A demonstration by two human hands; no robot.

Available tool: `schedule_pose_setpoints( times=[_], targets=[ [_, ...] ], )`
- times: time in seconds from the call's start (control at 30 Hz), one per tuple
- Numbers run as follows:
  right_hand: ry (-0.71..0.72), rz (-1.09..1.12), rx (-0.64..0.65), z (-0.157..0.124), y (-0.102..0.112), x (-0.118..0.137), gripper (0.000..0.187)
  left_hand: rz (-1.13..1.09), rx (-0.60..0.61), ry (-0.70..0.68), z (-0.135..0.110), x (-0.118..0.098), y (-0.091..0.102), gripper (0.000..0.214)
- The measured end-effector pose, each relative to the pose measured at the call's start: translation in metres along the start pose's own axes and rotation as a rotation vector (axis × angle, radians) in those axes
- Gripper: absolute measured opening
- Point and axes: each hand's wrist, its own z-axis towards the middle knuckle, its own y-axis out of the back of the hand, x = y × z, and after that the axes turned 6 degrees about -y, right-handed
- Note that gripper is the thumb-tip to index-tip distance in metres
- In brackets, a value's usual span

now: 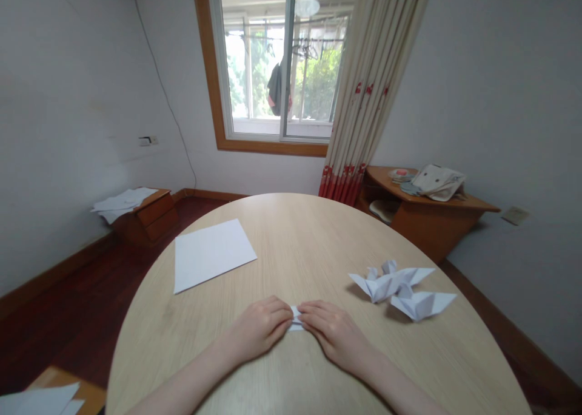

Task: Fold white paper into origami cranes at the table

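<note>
Between my two hands, near the front middle of the round wooden table (309, 233), lies a small folded piece of white paper (296, 326). My left hand (266, 324) is closed on its left side, fingers together and pressing down. From the right, my right hand (331, 327) grips it the same way, fingertips almost meeting the left ones. Most of the paper is covered by the fingers, so its full shape is hidden. Several folded white paper figures (413, 306), with pointed wing-like ends, stand close together to the right of my right hand.
A stack of white paper sheets (213, 256) lies at the table's left. Beyond the table are a low wooden cabinet (157, 218) with papers, a corner desk (422, 221) holding a cloth bag (439, 181), and a long curtain (364, 87) beside the window. More sheets (43, 400) show at bottom left.
</note>
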Motion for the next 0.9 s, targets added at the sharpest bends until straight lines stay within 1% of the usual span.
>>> schedule_pose_setpoints(
  times=[0.17, 0.33, 0.47, 0.6, 0.8, 0.9],
  targets=[
    [-0.028, -0.068, -0.012, 0.000, -0.002, 0.009, 0.029, -0.036, -0.015, 0.066, 0.000, -0.002, -0.002, 0.022],
    [-0.059, -0.075, -0.014, 0.000, -0.008, 0.010, 0.030, -0.050, -0.030, 0.122, 0.002, -0.004, -0.003, 0.019],
    [-0.111, -0.042, -0.002, 0.003, -0.011, 0.009, 0.023, -0.067, -0.031, 0.193, 0.004, -0.007, -0.004, 0.020],
    [-0.173, -0.024, 0.022, 0.008, -0.013, 0.010, 0.017, -0.035, -0.029, 0.247, 0.007, -0.008, -0.007, 0.021],
    [-0.256, -0.065, 0.023, 0.009, -0.017, 0.010, 0.018, 0.050, 0.011, 0.376, 0.008, -0.006, -0.014, 0.024],
    [-0.295, -0.084, 0.016, 0.009, -0.020, 0.007, 0.019, 0.038, -0.007, 0.467, 0.007, -0.005, -0.013, 0.021]
  ],
)
